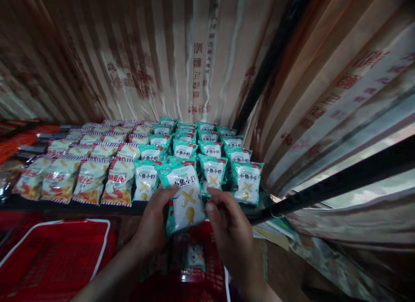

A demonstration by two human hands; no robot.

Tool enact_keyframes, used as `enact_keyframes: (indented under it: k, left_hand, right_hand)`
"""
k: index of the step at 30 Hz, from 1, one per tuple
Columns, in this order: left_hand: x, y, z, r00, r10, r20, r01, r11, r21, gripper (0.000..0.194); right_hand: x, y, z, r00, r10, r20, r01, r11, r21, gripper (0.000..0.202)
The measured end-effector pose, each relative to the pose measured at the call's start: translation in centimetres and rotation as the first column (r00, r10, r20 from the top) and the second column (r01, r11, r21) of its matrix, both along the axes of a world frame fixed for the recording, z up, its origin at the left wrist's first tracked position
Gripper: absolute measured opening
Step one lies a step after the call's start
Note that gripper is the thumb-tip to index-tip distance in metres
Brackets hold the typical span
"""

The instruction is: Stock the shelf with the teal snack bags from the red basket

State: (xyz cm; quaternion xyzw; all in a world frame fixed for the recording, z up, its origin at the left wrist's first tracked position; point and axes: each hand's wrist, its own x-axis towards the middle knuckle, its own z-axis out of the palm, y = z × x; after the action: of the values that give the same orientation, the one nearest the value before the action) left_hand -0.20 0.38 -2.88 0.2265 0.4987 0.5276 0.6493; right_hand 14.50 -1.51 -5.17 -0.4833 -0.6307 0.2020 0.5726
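Observation:
A teal and white snack bag (pixel 186 202) with yellow shapes on its front is held upright in my left hand (pixel 157 217), the thumb across its left side. To the right of that bag is my right hand (pixel 228 222), fingers curled and partly apart with nothing visible between them. Behind both hands, rows of similar teal bags (pixel 212 174) stand on a dark shelf. The closest of these to my right hand is just above its fingertips.
Cream and orange snack bags (pixel 90 181) fill the shelf to the left. A red basket (pixel 108 250) lies at the lower left, and another red basket (pixel 214 267) with packets is below my hands. Printed curtains (pixel 162 55) hang behind; a black pole (pixel 324 176) crosses at right.

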Motion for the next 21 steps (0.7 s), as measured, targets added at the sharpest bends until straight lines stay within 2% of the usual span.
enact_keyframes:
  k: [3, 6, 8, 12, 18, 21]
  left_hand:
    - [0.1, 0.0, -0.3, 0.995, -0.067, 0.073, 0.066, 0.998, 0.019, 0.045]
    - [0.1, -0.3, -0.3, 0.984, -0.140, 0.108, 0.136, 0.990, 0.046, 0.056]
    - [0.1, -0.4, -0.2, 0.972, -0.203, 0.117, 0.201, 0.979, 0.033, 0.059]
    - [0.1, -0.6, -0.4, 0.943, -0.305, 0.131, 0.303, 0.952, 0.038, 0.055]
    - [-0.3, -0.6, -1.2, 0.927, -0.368, 0.068, 0.363, 0.929, 0.070, 0.053]
    - [-0.6, -0.5, -1.5, 0.919, -0.393, 0.018, 0.392, 0.918, 0.062, 0.052]
  right_hand:
    - [0.3, 0.7, -0.3, 0.985, -0.036, -0.168, 0.011, 0.989, -0.145, 0.023]
    - [0.6, 1.2, -0.5, 0.929, 0.001, -0.370, -0.122, 0.945, -0.303, 0.037]
    - [0.9, 1.4, -0.7, 0.874, 0.030, -0.485, -0.226, 0.908, -0.352, 0.042]
    - [1.2, 1.6, -1.0, 0.814, 0.036, -0.580, -0.296, 0.884, -0.361, 0.040]
    - [1.3, 1.7, -0.7, 0.728, 0.081, -0.681, -0.407, 0.851, -0.333, 0.023]
    - [1.4, 1.7, -0.5, 0.726, 0.077, -0.684, -0.410, 0.846, -0.340, 0.023]
